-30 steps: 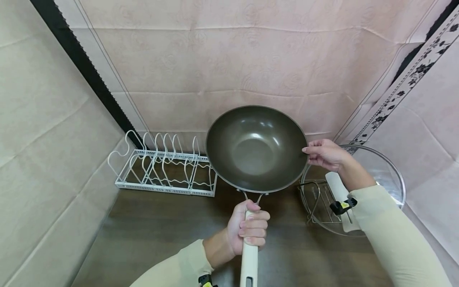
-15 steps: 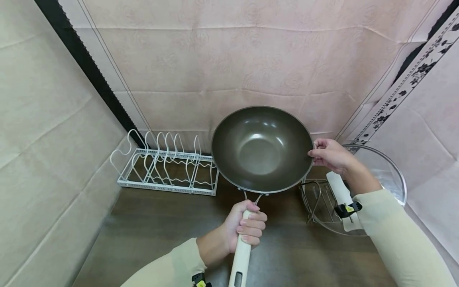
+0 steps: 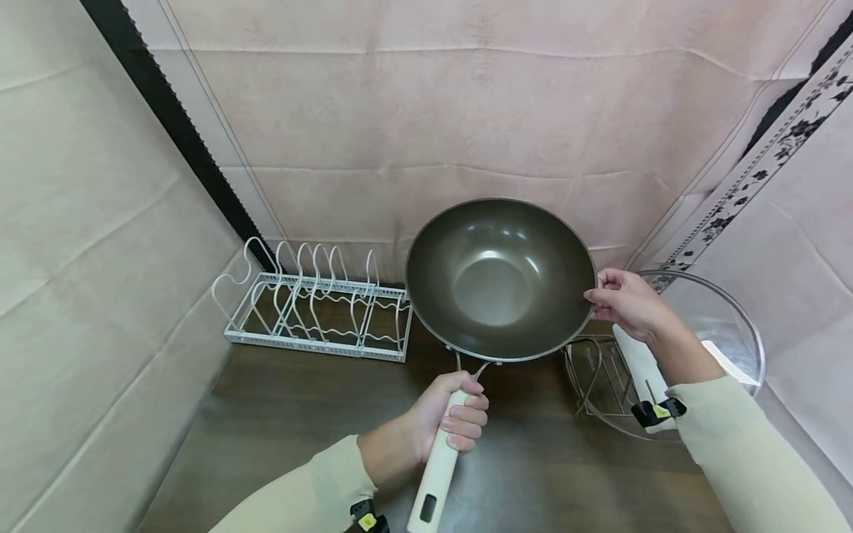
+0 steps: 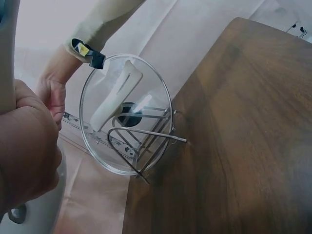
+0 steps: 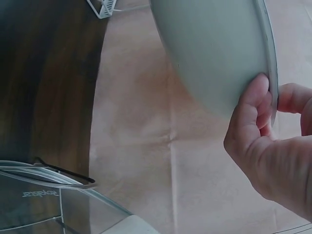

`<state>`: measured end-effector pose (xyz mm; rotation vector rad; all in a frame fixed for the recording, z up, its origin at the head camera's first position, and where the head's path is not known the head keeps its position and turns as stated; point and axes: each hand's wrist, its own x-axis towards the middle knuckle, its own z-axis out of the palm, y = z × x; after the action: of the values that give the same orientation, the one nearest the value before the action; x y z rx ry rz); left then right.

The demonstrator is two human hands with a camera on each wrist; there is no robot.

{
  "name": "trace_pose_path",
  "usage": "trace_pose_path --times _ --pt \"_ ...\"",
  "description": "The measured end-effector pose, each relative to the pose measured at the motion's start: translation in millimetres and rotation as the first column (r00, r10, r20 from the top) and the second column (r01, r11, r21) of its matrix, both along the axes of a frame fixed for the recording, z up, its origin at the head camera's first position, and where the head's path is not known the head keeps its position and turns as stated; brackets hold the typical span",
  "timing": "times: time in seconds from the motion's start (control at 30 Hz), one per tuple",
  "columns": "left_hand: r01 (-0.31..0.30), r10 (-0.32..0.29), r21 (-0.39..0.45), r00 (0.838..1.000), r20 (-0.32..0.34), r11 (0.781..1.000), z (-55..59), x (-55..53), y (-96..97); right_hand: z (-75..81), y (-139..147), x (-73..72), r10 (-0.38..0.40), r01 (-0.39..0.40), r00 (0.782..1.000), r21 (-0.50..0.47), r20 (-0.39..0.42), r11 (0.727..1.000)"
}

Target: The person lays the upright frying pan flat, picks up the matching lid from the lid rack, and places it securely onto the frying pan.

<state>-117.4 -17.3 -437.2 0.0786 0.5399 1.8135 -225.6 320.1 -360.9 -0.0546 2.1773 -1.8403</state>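
Observation:
A deep wok-style frying pan (image 3: pixel 496 281) with a dark inside and a cream handle (image 3: pixel 436 474) is held up over the table, its inside facing the head camera. My left hand (image 3: pixel 449 418) grips the handle near the pan, fingers wrapped around it. At the pan's right rim, my right hand (image 3: pixel 626 303) pinches the edge between thumb and fingers. The right wrist view shows the pan's pale green outside (image 5: pixel 219 53) with the right fingers against it.
A white wire dish rack (image 3: pixel 320 311) stands at the back left. On the right, a glass lid (image 4: pixel 126 114) with a long cream handle (image 4: pixel 117 95) leans upright in a metal wire stand (image 4: pixel 146 131). Fabric-covered walls (image 3: pixel 426 111) enclose the brown wooden table (image 3: pixel 320 422).
The pan has shifted slightly right in the head view, and its handle end has swung to the left. Both hands keep their hold and move with it.

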Motion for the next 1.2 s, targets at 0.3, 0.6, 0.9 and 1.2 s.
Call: trace_pose_path --times 0.3,0.6,0.9,1.2 --pt "-0.041 0.025 -0.173 0.995 -0.094 0.984 -4.8 -1.2 -5.3 -17.5 2 10.0 -0.021 0.020 1.000 -0.097 -0.010 0.995" --pt "-0.108 0.058 -0.314 0.984 -0.166 0.943 -10.2 -3.2 -8.1 -31.0 1 17.4 -0.058 0.057 0.998 -0.111 -0.007 0.992" --pt "-0.202 0.080 -0.444 0.957 -0.277 0.873 -20.8 -7.0 -9.5 -38.6 2 23.3 -0.084 0.083 0.996 -0.076 -0.003 0.994" --pt "-0.279 0.050 -0.540 0.915 -0.399 0.794 -25.4 -12.4 -17.1 -48.0 -2 30.9 -0.123 0.121 0.992 -0.122 -0.004 0.985"
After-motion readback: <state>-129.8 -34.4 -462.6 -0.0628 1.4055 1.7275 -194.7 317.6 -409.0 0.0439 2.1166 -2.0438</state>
